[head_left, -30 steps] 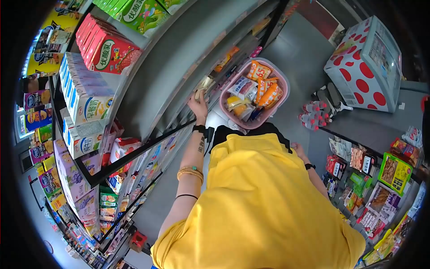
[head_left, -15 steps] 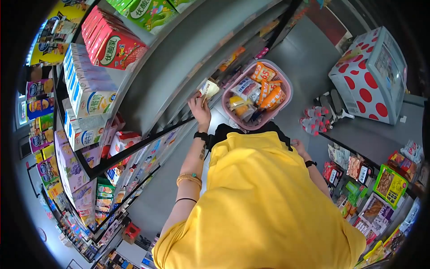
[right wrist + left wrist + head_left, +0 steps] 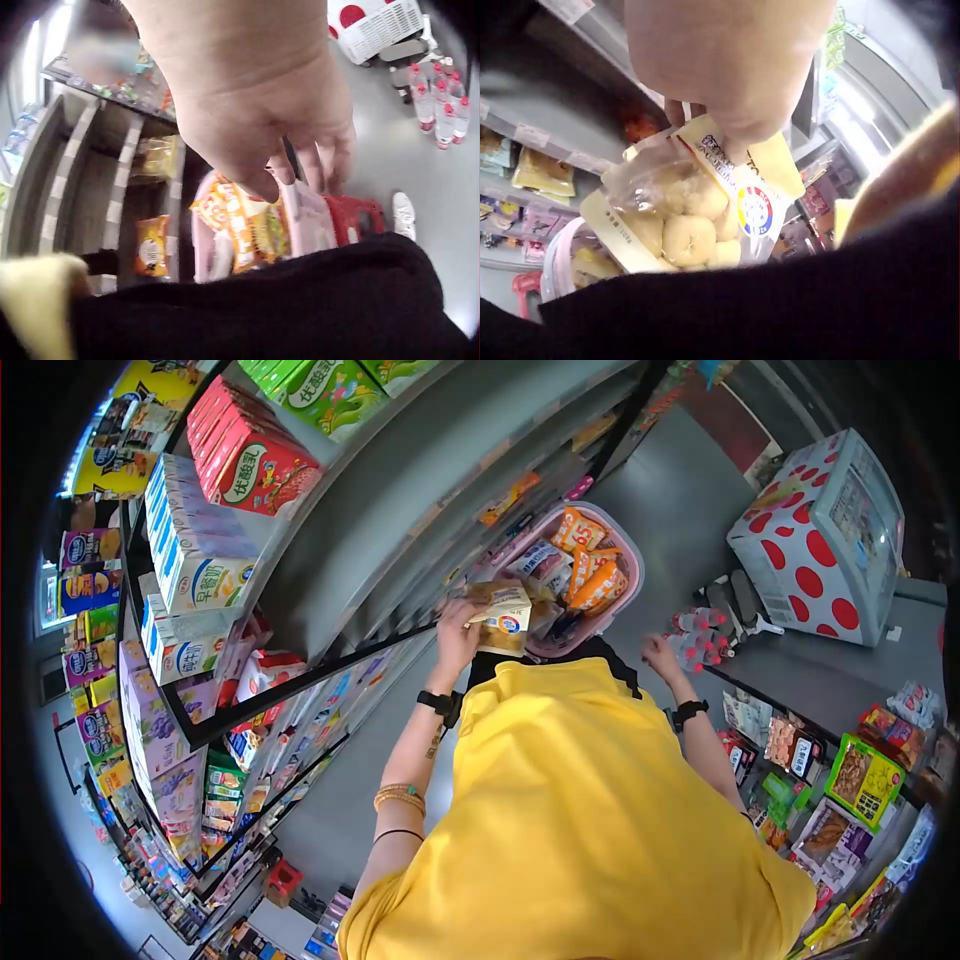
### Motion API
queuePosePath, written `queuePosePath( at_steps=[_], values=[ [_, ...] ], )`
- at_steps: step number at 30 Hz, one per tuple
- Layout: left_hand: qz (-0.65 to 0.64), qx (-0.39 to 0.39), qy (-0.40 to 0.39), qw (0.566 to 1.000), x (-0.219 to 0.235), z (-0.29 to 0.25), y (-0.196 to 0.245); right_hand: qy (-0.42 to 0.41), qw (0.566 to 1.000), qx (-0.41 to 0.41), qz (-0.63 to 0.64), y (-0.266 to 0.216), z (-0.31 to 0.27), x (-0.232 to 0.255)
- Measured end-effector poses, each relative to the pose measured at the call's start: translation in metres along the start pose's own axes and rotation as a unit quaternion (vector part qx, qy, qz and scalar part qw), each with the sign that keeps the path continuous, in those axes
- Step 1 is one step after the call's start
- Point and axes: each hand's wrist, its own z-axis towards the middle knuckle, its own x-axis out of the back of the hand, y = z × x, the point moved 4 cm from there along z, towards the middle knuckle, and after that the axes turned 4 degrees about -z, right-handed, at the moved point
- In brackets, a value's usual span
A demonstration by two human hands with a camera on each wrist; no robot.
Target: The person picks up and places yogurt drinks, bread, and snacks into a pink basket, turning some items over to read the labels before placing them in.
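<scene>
My left hand pinches the top edge of a bag of small round buns beside the pink basket. The left wrist view shows pale buns through the clear plastic, under a cream label. In the basket lie orange snack packets and a white and purple packet. My right hand hangs on the near right side of the basket, fingers loosely curled and holding nothing.
On the left, shelves carry red milk cartons and white milk cartons. To the right, pink-capped water bottles stand near a red-spotted freezer. Snack packs line the right-hand shelf.
My left hand has brought the bag of buns out from the low shelf, rightward and nearer my body, to the basket's left side. The right hand has lifted slightly away from my side.
</scene>
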Motion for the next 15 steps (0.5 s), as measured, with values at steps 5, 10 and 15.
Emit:
queuePosePath(
  at_steps=[5,10,15],
  values=[
    [-0.099,-0.064,-0.093,0.989,0.004,0.053,0.071,-0.095,0.991,0.054,0.082,-0.166,-0.005,0.002],
    [-0.379,-0.087,-0.183,0.903,0.015,0.108,0.147,-0.253,0.880,0.023,0.401,-0.275,-0.023,0.002],
    [-0.686,-0.016,-0.188,0.703,0.000,0.131,0.209,-0.393,0.731,0.105,0.547,-0.359,-0.094,0.000]
  ],
)
